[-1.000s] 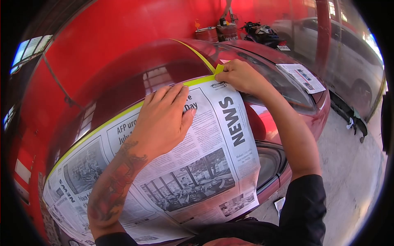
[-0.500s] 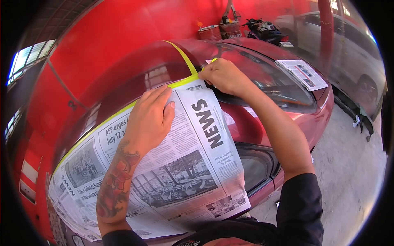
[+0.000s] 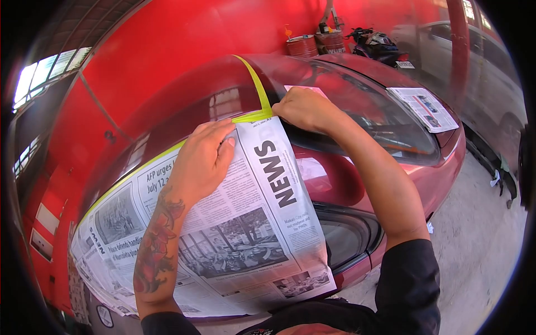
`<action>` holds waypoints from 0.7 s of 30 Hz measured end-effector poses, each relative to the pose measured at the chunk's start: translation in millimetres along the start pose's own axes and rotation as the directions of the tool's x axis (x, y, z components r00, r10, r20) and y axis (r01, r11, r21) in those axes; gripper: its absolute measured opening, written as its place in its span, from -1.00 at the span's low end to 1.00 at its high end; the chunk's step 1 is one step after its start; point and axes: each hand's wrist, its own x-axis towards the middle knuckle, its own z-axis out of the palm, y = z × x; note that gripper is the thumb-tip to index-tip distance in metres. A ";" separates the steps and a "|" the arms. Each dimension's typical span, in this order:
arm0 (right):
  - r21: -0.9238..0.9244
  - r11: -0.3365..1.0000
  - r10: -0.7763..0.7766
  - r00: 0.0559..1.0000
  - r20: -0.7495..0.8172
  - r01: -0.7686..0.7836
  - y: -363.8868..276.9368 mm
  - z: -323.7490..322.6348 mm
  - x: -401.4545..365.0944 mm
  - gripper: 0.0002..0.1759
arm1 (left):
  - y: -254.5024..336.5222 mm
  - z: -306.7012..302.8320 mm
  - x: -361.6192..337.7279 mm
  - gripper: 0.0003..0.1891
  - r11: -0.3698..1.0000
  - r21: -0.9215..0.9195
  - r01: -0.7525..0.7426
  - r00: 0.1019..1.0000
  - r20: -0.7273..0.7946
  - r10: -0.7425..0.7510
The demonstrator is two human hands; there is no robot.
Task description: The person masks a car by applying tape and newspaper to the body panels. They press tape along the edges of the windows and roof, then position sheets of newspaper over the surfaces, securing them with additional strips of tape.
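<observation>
Glowing at the upper left, a window point(image 3: 47, 78) is letting light in beside a red wall point(image 3: 151, 50). Below, a large newspaper sheet point(image 3: 234, 245) is draping over the side of a dark red car point(image 3: 329, 170), stretching from the lower left to the middle of the view. Along its top edge, a yellow tape strip point(image 3: 254, 117) is following the curve of the roof. The left hand point(image 3: 206, 159) is resting flat on the paper, fingers extended and lying close together, their tips touching the taped edge. Just beyond it, a second yellow strip point(image 3: 257, 81) is crossing the roof and meeting the first at the sheet's upper right corner. Right at that corner, the right hand point(image 3: 306, 109) is curling its fingers inward beside the tape; its fingertips are hiding, so I cannot tell whether they are clamping it. Behind that hand, a pale pink-edged paper point(image 3: 307, 89) is peeking out. Farther back, two red drums point(image 3: 330, 42) are standing near the wall, with a motorcycle point(image 3: 379, 47) parking beside them. A folded newspaper point(image 3: 424, 109) is lying on the car's rear, and at the far right, a pale vehicle point(image 3: 483, 64) is showing dimly.
</observation>
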 end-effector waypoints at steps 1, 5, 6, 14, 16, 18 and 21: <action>0.006 1.000 -0.018 1.000 0.000 0.018 0.8 0.3 1.2 -0.52 | 3.5 -1.3 0.9 -0.62 0.999 -0.035 0.021 1.000 0.003 -0.021; 0.037 0.996 -0.084 0.996 0.026 0.083 15.3 9.2 18.4 -0.54 | 14.2 7.8 10.3 -0.60 0.997 -0.075 0.027 1.000 -0.012 -0.028; 0.010 0.995 -0.095 0.994 0.053 0.094 20.3 12.0 25.1 -0.60 | 14.6 13.4 14.1 -0.60 0.999 -0.037 -0.027 0.999 -0.031 0.026; -0.060 0.998 0.037 0.983 0.179 -0.027 24.4 -14.3 23.5 -0.53 | 38.1 55.4 33.7 -0.58 0.968 0.206 -0.144 0.982 -0.094 0.166; -0.042 0.997 0.065 0.984 0.164 -0.059 39.9 -22.2 21.2 -0.31 | 34.0 53.5 28.8 -0.63 0.979 0.158 -0.128 0.984 -0.103 0.145; -0.058 0.998 0.010 0.995 0.102 -0.004 67.6 -24.0 18.9 -0.41 | 20.1 41.8 22.1 -0.66 0.988 0.132 -0.080 0.983 -0.152 0.100; -0.067 0.980 -0.200 0.937 -0.285 0.189 101.1 -18.3 -17.8 -0.60 | -5.4 11.0 -12.4 -0.65 0.983 0.129 0.132 0.980 -0.168 -0.109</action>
